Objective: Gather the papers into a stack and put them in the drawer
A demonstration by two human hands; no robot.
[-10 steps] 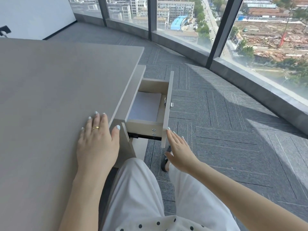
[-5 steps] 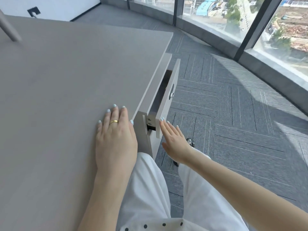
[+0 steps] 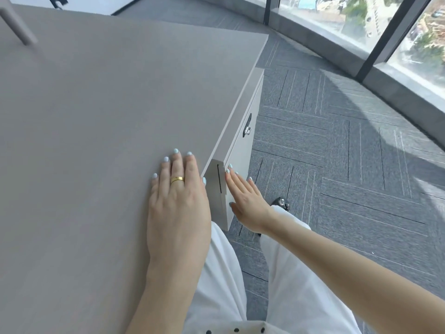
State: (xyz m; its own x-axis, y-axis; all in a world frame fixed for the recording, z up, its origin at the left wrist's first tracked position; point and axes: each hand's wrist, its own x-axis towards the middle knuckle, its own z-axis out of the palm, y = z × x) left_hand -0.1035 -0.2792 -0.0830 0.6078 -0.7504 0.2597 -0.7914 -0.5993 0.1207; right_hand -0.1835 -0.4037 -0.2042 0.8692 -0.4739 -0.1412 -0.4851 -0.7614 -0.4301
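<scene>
Both grips flat: desk (image 3: 96,116), drawer (image 3: 243,150).

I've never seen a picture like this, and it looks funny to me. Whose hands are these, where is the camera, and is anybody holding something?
The camera sits on a person's head and looks down, so you see what that person sees. Both hands belong to that person. The left hand lies flat on a big grey desk and wears a gold ring. The right hand is open, with its fingertips against the front of a drawer under the desk's edge. The drawer looks shut, and its small dark handle sticks out. Neither hand holds anything. No papers show on the desk. Below you see white trousers, a black shoe, grey carpet and big windows.
</scene>
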